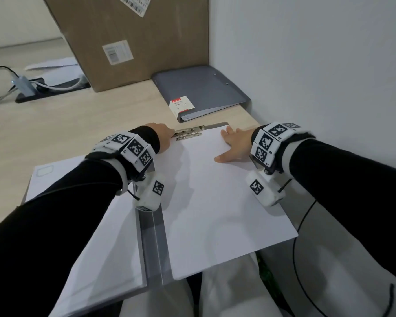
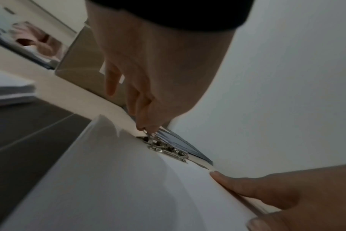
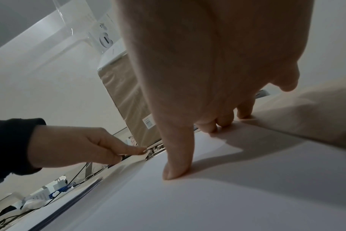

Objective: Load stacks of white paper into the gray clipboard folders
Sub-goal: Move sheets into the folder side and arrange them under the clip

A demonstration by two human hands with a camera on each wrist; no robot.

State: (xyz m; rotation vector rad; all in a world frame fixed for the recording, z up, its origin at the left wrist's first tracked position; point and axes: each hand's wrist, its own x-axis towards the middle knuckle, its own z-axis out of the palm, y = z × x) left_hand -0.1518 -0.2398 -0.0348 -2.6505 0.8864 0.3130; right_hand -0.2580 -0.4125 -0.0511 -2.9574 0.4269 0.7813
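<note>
An open gray clipboard folder [image 1: 154,243] lies across the table edge and my lap. A stack of white paper [image 1: 217,202] lies on its right half, its top edge by the metal clip [image 1: 189,133]. My left hand [image 1: 169,132] pinches the clip's lever [image 2: 146,131] between fingertips, seen also in the right wrist view at the clip [image 3: 154,150]. My right hand [image 1: 231,143] lies flat on the paper's top right corner, thumb [image 3: 176,164] pressed down. More white paper [image 1: 96,225] lies on the left half, partly under my left arm.
Closed gray folders [image 1: 201,92] with a red and white label are stacked at the back right against the wall [image 1: 329,65]. A large cardboard box [image 1: 133,37] stands behind them. Cables and an adapter [image 1: 23,85] lie at the far left. A black cable [image 1: 302,225] hangs by my right leg.
</note>
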